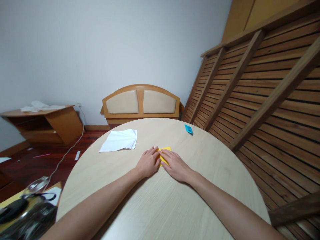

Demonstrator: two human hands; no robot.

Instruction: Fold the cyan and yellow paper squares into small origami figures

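Note:
A small yellow sheet of paper [165,162] lies on the pale round table [160,206], partly covered by both hands. My left hand [148,162] rests over its left edge, fingers stretched forward and thumb toward the middle. From the right, my right hand [175,164] lies across the paper with its fingers extended flat and pointing left. The fingertips of both hands come close together over the sheet. How the paper is folded under them is hidden. Neither hand appears to grip anything.
A creased white sheet [120,140] lies on the table's left side, and a small blue folded piece [189,129] sits near the far right edge. A slatted wooden frame [250,86] leans at the right. Left are a low cabinet [60,125] and a cable [66,155].

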